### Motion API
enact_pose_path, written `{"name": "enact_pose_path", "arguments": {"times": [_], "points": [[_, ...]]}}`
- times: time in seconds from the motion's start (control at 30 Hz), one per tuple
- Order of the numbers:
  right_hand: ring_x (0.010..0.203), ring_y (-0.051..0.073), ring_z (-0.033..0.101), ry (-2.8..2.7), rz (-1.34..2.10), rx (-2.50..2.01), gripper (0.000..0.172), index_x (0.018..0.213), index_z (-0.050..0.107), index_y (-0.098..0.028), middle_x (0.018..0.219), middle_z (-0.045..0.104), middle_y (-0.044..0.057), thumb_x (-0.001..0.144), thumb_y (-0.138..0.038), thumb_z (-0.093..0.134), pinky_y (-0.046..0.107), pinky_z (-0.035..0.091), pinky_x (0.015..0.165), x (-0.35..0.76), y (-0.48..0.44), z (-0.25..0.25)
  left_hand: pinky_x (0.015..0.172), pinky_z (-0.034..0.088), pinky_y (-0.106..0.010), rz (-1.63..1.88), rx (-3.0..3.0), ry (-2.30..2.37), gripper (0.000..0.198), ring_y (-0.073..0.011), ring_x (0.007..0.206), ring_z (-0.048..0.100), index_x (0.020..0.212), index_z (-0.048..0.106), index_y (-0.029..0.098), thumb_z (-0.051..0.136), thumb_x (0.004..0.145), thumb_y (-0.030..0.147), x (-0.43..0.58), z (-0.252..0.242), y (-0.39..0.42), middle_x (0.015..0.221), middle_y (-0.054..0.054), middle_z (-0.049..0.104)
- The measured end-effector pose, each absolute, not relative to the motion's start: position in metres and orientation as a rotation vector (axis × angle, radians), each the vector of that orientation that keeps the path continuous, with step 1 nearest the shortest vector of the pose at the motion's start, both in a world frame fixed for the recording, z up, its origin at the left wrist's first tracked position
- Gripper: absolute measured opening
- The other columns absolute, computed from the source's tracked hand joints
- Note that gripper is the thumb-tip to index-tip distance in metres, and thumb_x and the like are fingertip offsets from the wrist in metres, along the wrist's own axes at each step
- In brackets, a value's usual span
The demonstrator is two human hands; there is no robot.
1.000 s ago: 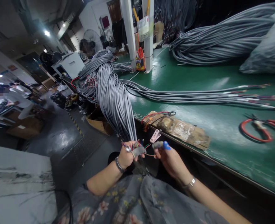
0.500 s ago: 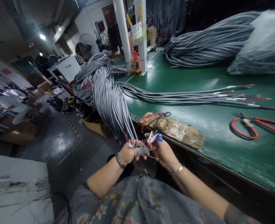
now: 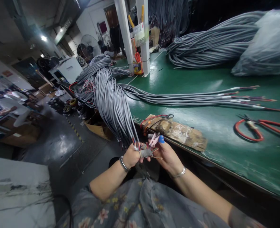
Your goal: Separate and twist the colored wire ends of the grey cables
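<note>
A thick bundle of grey cables hangs off the green bench's edge toward my lap. My left hand is closed around the stripped cable ends, where thin coloured wires fan out; its thumb wears a grey cot. My right hand is close beside it, pinching thin coloured wires at the same cable end. A blue cot covers one right fingertip. A pink clip shows just above the fingers.
A worn wooden block with red wires lies at the green bench's front edge. Red-handled cutters lie to the right. More grey cables stretch across the bench; coils are piled at the back. People work at far left.
My right hand moved left to meet the left hand at the wire ends. Since half a second ago both hands have barely shifted.
</note>
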State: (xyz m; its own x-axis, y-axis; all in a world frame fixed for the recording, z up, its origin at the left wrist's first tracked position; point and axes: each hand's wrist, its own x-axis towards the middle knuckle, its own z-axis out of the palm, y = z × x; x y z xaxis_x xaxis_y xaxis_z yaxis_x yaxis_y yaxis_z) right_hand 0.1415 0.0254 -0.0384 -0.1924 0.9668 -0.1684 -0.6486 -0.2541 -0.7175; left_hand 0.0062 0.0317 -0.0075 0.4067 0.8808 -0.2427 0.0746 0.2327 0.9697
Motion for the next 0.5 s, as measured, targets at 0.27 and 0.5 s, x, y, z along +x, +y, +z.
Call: {"name": "enact_pose_path", "arguments": {"times": [0.27, 0.5], "points": [[0.061, 0.018, 0.057, -0.52, 1.716, -0.727, 0.05, 0.078, 0.067, -0.024, 0.074, 0.066, 0.003, 0.067, -0.073, 0.065, 0.031, 0.05, 0.052, 0.148, 0.025, -0.035, 0.035, 0.024, -0.019, 0.678, 1.295, 1.02, 0.048, -0.0041, 0.033, 0.036, 0.058, 0.06, 0.013, 0.074, 0.06, 0.059, -0.001, 0.0, 0.025, 0.048, -0.001, 0.06], [0.06, 0.014, 0.053, -0.511, 1.673, -0.737, 0.035, 0.073, 0.069, -0.023, 0.068, 0.062, 0.0, 0.069, -0.058, 0.074, 0.027, 0.047, 0.057, 0.15, 0.023, -0.029, 0.041, 0.032, -0.02, 0.766, 1.471, 1.086, 0.044, -0.0059, 0.038, 0.041, 0.057, 0.06, 0.014, 0.068, 0.07, 0.055, -0.004, 0.011, 0.011, 0.05, -0.002, 0.06]]}}
